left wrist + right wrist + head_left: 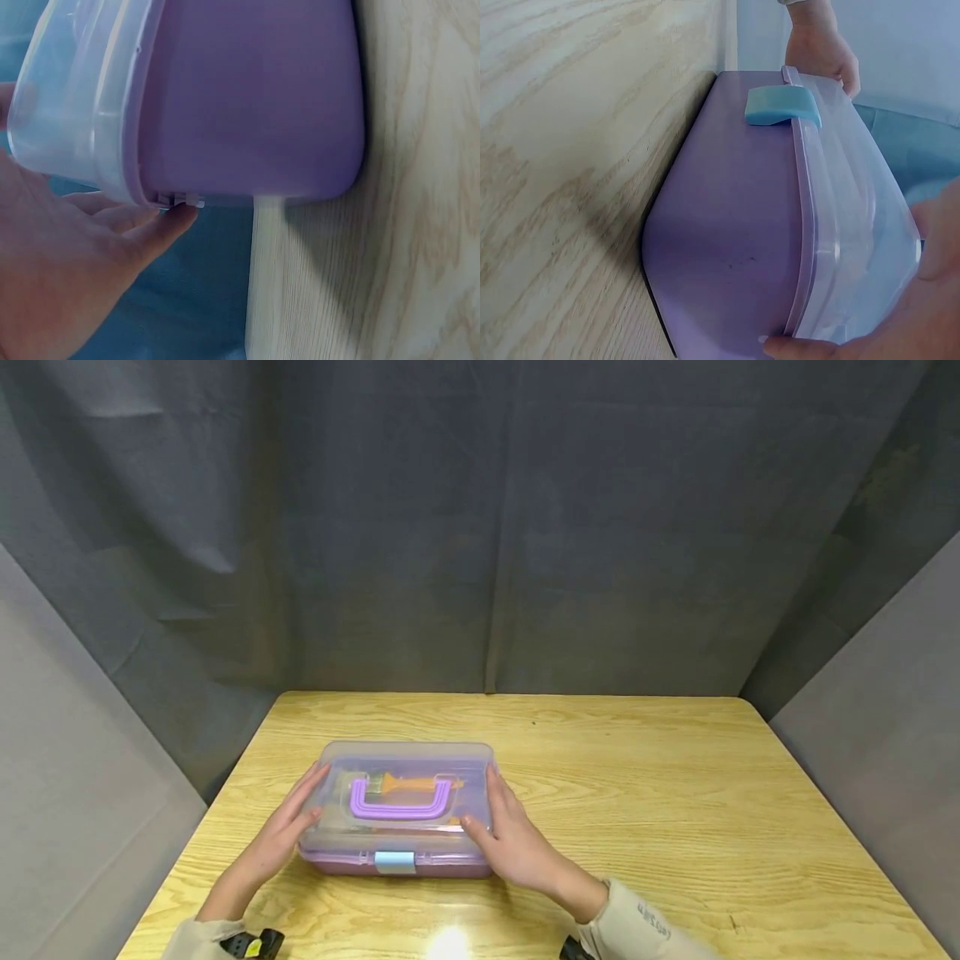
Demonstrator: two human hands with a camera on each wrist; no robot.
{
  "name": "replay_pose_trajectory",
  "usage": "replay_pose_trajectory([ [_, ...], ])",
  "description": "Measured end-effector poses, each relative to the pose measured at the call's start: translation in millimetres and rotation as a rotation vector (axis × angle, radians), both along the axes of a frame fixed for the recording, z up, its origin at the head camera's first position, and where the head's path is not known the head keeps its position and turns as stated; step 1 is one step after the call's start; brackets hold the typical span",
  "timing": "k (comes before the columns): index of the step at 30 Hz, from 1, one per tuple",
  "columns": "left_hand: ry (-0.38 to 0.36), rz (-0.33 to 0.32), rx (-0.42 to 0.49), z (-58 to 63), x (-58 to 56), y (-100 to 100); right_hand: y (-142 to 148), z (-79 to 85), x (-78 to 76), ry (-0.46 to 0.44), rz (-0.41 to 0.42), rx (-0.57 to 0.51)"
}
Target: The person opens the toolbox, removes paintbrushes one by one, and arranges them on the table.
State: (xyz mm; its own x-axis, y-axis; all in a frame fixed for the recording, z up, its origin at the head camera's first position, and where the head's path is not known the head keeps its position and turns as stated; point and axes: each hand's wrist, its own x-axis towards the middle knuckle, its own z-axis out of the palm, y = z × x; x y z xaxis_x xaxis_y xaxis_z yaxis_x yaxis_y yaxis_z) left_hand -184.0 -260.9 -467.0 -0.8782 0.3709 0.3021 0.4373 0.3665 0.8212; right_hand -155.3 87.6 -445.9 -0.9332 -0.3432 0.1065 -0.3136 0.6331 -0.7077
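A plastic storage box (pixel 330 866) with a purple base and a clear lid (pixel 468 756) sits on the table, left of its middle. The lid is down and bears a purple handle (pixel 399 812); a light blue latch (pixel 780 103) crosses the front seam. Through the lid shows a brush with an orange handle (pixel 408 784). My left hand (pixel 272 842) holds the box's left end, thumb on the lid; in the left wrist view a fingertip (pixel 176 219) reaches the hinge at the back. At the right end my right hand (pixel 521 845) grips the lid, its thumb on top.
The wooden table (pixel 660 810) extends to the right of the box and behind it. A dark curtain (pixel 600 527) hangs along the back, and light grey panels (pixel 885 693) stand at both sides.
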Motion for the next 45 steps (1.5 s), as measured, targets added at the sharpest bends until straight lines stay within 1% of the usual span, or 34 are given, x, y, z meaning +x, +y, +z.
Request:
replay_pose_trajectory([
  [2, 0.003, -0.004, 0.004, 0.1, 1.7, -1, -1, 1.6, 1.7, 0.0, -0.003, 0.015],
  [8, -0.003, -0.024, 0.03, 2.4, 2.0, -1, -1, 2.9, 3.6, 0.009, -0.01, 0.038],
  [14, 0.003, -0.007, 0.015, 0.7, 2.7, -2, 2, 5.2, 3.4, 0.001, -0.002, 0.04],
  [16, 0.005, -0.006, 0.016, 0.2, 2.0, -2, 5, 8.6, 4.1, 0.025, -0.015, 0.056],
  [18, 0.002, -0.004, 0.014, -0.2, 1.3, -2, 7, 12.8, 6.9, 0.088, -0.031, 0.071],
  [20, -0.001, -0.003, 0.016, -0.5, 0.8, -1, 10, 16.5, 11.5, 0.198, -0.032, 0.084],
  [23, -0.005, 0.007, 0.01, -1.1, 0.2, 0, 11, 19.3, 21.7, 0.372, 0.013, 0.112],
  [24, -0.007, 0.009, 0.008, -1.2, 0.1, 1, 12, 19.5, 24.9, 0.414, 0.025, 0.116],
  [25, -0.005, 0.011, 0.006, -1.3, -0.1, 1, 12, 19.3, 27.4, 0.437, 0.03, 0.111],
  [26, -0.005, 0.018, -0.001, -1.4, -0.1, 2, 12, 18.7, 29.1, 0.44, 0.027, 0.108],
  [27, -0.003, 0.022, -0.007, -1.4, -0.2, 2, 12, 17.7, 29.9, 0.425, 0.014, 0.103],
  [28, -0.001, 0.027, -0.012, -1.2, -0.3, 2, 12, 16.7, 29.7, 0.39, -0.006, 0.087],
  [31, -0.004, 0.036, -0.004, -0.7, 0.1, 3, 12, 11.0, 23.7, 0.231, -0.046, 0.023],
  [33, -0.022, 0.035, 0.011, -0.5, 0.9, 2, 11, 6.0, 18.7, 0.139, -0.028, 0.009],
  [35, -0.036, 0.032, 0.017, -1.0, 2.1, 2, 10, 0.4, 15.5, 0.085, 0.006, 0.008],
  [38, -0.028, 0.031, 0.007, -1.6, 3.8, 1, 9, -5.0, 15.1, 0.076, 0.038, 0.015],
  [42, 0.004, 0.037, -0.006, -0.4, 6.3, 0, 9, -3.9, 20.3, 0.076, 0.039, 0.018],
  [44, 0.003, 0.037, -0.004, 0.9, 7.7, -1, 9, -1.1, 24.7, 0.129, 0.03, 0.038],
  [45, 0.0, 0.033, 0.0, 1.6, 8.3, -1, 9, 0.5, 27.4, 0.181, 0.03, 0.049],
])
